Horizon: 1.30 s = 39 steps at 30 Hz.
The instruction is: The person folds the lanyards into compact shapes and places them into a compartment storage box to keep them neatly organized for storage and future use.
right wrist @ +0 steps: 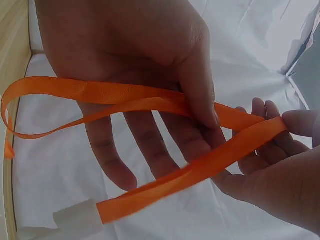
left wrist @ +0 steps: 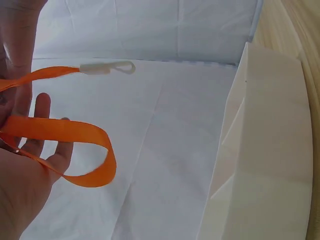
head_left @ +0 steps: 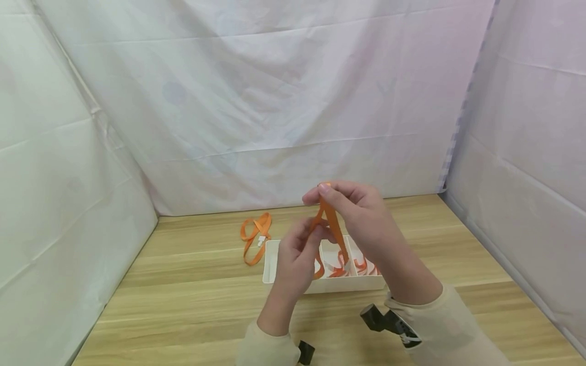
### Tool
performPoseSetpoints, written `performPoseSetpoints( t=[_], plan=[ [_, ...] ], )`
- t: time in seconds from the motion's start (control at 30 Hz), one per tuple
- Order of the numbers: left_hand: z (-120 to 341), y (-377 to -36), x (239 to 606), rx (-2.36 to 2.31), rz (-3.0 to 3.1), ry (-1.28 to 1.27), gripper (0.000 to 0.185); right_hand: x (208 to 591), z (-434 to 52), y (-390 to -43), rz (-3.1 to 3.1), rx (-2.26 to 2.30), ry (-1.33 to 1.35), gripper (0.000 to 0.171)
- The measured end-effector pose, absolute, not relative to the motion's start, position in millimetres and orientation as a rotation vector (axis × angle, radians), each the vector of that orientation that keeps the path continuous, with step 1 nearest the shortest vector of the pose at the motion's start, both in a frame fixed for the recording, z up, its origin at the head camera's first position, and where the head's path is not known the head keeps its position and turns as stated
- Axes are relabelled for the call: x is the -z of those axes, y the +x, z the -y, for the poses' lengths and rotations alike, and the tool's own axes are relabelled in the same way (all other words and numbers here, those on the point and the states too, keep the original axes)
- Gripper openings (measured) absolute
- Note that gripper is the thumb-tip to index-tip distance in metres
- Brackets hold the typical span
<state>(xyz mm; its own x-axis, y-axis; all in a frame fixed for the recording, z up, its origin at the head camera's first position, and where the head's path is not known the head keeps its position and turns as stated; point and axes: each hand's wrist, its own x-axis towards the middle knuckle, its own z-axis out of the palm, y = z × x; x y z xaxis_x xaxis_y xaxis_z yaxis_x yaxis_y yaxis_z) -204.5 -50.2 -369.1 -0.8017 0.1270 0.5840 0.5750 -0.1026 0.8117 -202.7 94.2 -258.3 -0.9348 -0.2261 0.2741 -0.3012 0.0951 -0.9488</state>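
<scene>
In the head view an orange lanyard (head_left: 332,218) hangs between both hands above a white divided box (head_left: 348,285). My right hand (head_left: 361,208), the higher one, pinches the strap between thumb and fingers. Lower and to the left, my left hand (head_left: 295,259) pinches another stretch of it. The left wrist view shows a loop of the strap (left wrist: 87,132) beside the left hand (left wrist: 30,185), and a white plastic hook (left wrist: 107,67) at one end. Across the right hand (right wrist: 125,45) run doubled lengths of the strap (right wrist: 115,92) in the right wrist view.
Another orange lanyard (head_left: 256,229) with a white clip lies on the wooden table (head_left: 192,290), left of the box. Orange-and-white pieces (head_left: 364,267) lie in the box's right compartment. White cloth (head_left: 274,101) hangs behind and along both sides.
</scene>
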Motion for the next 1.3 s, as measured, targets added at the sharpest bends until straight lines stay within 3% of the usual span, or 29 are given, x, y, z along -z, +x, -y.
performPoseSetpoints(
  t=[0.23,0.43,0.73,0.97,1.3],
  plan=[
    [46.5,-208.2,374.7,2.018,1.704,-0.935,0.03,259.2,-93.4,-201.9,2.272,-2.016,0.54,0.03],
    [44.3,-212.2,377.9,2.029,1.586,-1.066,0.017,259.9,-92.1,-201.6,2.28,-2.014,0.539,0.03],
    [45.2,-203.3,376.6,2.004,1.791,-0.881,0.018,261.4,-91.6,-202.2,2.291,-2.006,0.554,0.03],
    [43.4,-204.1,380.7,1.97,1.827,-1.017,0.028,261.8,-92.8,-202.5,2.299,-2.01,0.552,0.031],
    [44.0,-200.6,382.7,1.77,1.872,-1.046,0.021,263.1,-98.3,-205.4,2.297,-1.976,0.507,0.03]
  ],
)
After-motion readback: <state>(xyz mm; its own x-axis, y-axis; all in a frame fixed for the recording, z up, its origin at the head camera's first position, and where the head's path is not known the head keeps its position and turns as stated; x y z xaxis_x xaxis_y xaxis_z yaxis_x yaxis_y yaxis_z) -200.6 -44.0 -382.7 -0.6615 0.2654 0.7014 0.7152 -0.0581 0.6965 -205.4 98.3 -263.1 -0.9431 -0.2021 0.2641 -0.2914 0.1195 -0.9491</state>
